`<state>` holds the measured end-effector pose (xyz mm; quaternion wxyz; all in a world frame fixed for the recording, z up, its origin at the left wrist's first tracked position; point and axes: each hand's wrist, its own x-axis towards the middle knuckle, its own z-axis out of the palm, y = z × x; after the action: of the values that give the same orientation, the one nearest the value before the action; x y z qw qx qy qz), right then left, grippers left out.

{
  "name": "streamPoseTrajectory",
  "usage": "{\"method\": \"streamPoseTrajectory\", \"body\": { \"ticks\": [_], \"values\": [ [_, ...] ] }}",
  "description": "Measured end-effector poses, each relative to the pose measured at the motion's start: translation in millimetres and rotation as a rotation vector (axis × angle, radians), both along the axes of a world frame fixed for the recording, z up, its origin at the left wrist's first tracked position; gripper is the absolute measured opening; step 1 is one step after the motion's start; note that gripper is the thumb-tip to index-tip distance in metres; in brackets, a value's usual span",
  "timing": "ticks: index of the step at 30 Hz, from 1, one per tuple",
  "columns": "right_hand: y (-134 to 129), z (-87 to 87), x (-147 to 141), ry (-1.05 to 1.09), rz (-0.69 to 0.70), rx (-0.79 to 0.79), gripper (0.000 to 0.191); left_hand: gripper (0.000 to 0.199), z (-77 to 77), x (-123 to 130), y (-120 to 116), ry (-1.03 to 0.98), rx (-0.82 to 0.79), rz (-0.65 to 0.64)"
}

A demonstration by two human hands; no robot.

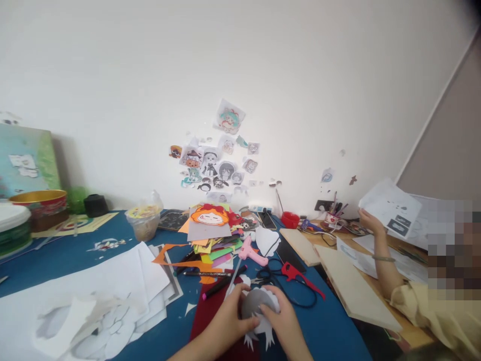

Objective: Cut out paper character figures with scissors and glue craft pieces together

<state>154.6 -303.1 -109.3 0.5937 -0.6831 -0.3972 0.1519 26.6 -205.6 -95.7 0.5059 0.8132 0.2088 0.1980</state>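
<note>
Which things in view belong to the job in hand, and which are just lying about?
Job in hand:
- gray-and-white cutout, held between left hand and right hand
- possibly the pink glue gun, lying just beyond the hands, not held

Apparently just lying about:
- lidded plastic cup
- phone
- red dish
- white-lidded tub

A gold-rimmed red tin (48, 202) stands beside a white-lidded tub (13, 225), and cartoon drawings (226, 171) dot the wall (300, 75).
</note>
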Motion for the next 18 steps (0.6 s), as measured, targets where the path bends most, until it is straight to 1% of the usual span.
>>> {"method": "streamPoseTrajectory", "body": {
  "ticks": [1,2,3,5,8,10,13,15,18],
  "values": [
    [-1,-1.9,6,-0.022,-0.027,-0.002,0.032,0.049,0.8,-5,-1,0.012,0.035,-0.001],
    [-2,-3.5,12,-0.050,-0.053,-0.010,0.031,0.047,1.5,-11,-1,0.027,0.107,0.006],
    [-4,-4.8,18,-0.080,-0.080,-0.025,0.030,0.045,1.8,-18,-2,0.040,0.213,0.017],
    [-6,-6.6,29,-0.138,-0.127,-0.076,0.028,0.038,0.4,-32,-1,0.073,0.434,-0.022],
    [-6,-8.8,38,-0.261,-0.203,-0.173,0.028,0.034,-7.6,-48,5,0.152,0.655,-0.066],
    [-5,-10.4,38,-0.427,-0.279,-0.194,0.030,0.037,-13.4,-53,9,0.184,0.742,-0.055],
    [-5,-11.8,33,-0.704,-0.387,-0.140,0.031,0.039,-14.9,-55,12,0.199,0.815,-0.060],
    [-6,-11.5,28,-0.810,-0.420,-0.112,0.028,0.042,-9.5,-57,9,0.191,0.835,-0.080],
    [-9,-10.5,24,-0.883,-0.436,-0.102,0.025,0.050,2.6,-61,4,0.181,0.866,-0.122]
  ]
}}
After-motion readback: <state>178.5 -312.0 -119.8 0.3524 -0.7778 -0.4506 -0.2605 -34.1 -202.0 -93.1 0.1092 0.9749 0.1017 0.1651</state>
